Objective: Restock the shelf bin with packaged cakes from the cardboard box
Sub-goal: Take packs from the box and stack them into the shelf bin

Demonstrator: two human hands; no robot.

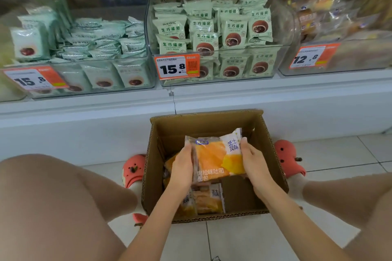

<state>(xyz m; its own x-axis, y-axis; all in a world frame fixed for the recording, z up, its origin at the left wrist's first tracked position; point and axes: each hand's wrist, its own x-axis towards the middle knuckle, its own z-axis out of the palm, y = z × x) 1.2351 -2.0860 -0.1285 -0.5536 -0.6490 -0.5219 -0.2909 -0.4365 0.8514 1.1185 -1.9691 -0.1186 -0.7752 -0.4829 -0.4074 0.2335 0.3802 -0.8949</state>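
Bare forearms at lower centre, no sleeves showing, bare knees at both lower corners, coral-red clogs (289,159) with small charms, pale socks (295,184).

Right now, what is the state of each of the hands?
Left hand: grips the orange cake packages at their left edge.
Right hand: grips their right edge.

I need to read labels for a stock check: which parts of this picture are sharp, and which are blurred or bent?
Head view: the orange packet between the left hand and right hand is sharp, as is the middle bin; the left bin and right bin are smeared; the shelf edge bows from wide-angle distortion.
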